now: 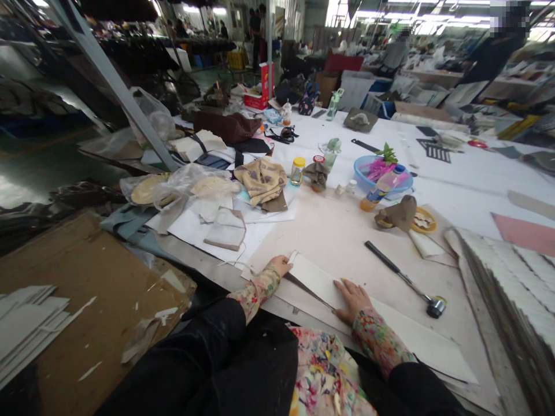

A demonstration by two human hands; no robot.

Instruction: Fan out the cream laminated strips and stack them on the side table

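Observation:
A long off-white strip (403, 323) of board or stiff fabric lies across the table in front of me, a darker layer showing beneath its near edge. At its left end my left hand (281, 265) is closed, thumb and fingers pinching the corner. My right hand (353, 300) rests on the middle of the strip with its fingers spread, palm down. To the right of the strip lies a mallet (401, 273) with a black handle and a metal head. Both forearms wear floral sleeve covers.
A tall stack of pale sheets (511, 289) stands at the right. Farther back are a blue basin (361, 173), a yellow-lidded jar (298, 172) and a crumpled patterned cloth (262, 180). At lower left, a cardboard surface (91, 323) bears off-white scraps. People stand in the background.

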